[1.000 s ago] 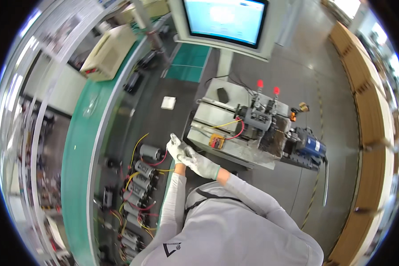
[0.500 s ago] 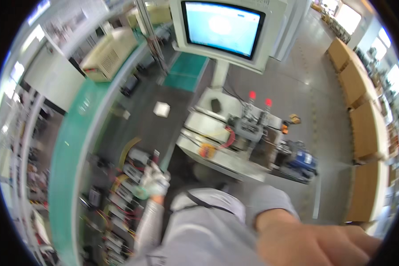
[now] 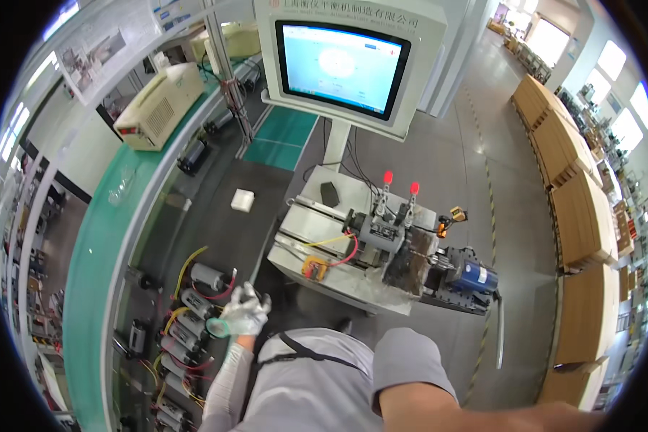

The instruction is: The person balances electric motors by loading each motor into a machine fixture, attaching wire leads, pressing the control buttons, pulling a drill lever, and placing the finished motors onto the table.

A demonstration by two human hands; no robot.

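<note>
My left hand (image 3: 243,314), in a white glove with a green cuff, hovers beside a row of grey cylindrical motors (image 3: 186,330) with red and yellow wires. Its fingers are curled; a small dark thing shows at the fingertips, too small to name. My right hand (image 3: 554,417) is bare and stretched out to the lower right, smeared and cut by the picture's edge, so its fingers do not show. Ahead, a grey motor (image 3: 380,235) sits in a fixture under two red-tipped toggle clamps (image 3: 400,189) on a machine bench (image 3: 313,225).
A monitor (image 3: 342,68) stands behind the bench. At the bench's right end is a blue motor (image 3: 475,276). On the left runs a green-topped shelf (image 3: 93,288) with a beige box (image 3: 158,106). A white block (image 3: 243,200) lies beyond the motors. Brown cartons (image 3: 583,237) line the right.
The view has steadied and shifted, with the bench appearing lower and further left. My right hand has dropped toward the lower edge, its fingers going out of sight. My left hand stays near the motors.
</note>
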